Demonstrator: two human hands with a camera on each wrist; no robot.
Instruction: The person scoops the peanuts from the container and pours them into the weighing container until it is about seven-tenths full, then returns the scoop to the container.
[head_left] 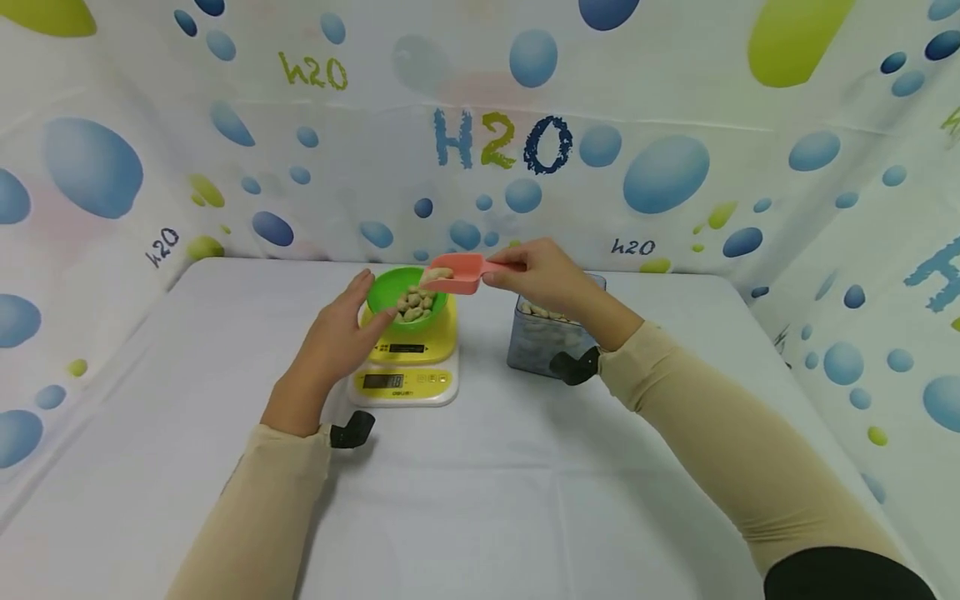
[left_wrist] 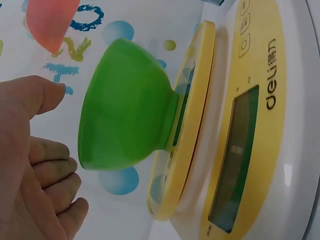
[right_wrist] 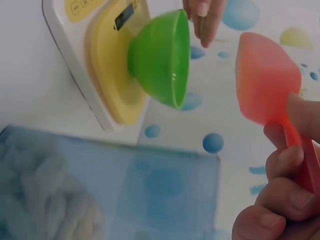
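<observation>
A coral scoop [head_left: 467, 273] with peanuts [head_left: 437, 274] in it is held by its handle in my right hand [head_left: 542, 273], above the right rim of a green bowl [head_left: 384, 293]. More peanuts [head_left: 415, 305] lie in the bowl, which stands on a yellow and white kitchen scale [head_left: 405, 398]. Close to the bowl's left side, my left hand [head_left: 336, 335] is raised with its fingers relaxed. The left wrist view shows a small gap between this hand [left_wrist: 42, 165] and the bowl [left_wrist: 127, 107]. From the right wrist, only the scoop's underside [right_wrist: 265, 75] shows, not its contents.
To the right of the scale, under my right forearm, stands a bluish see-through container [head_left: 547, 346] with peanuts in it. A white cloth [head_left: 480, 500] covers the table. Behind it hangs a curtain [head_left: 480, 75] with blue and green drops.
</observation>
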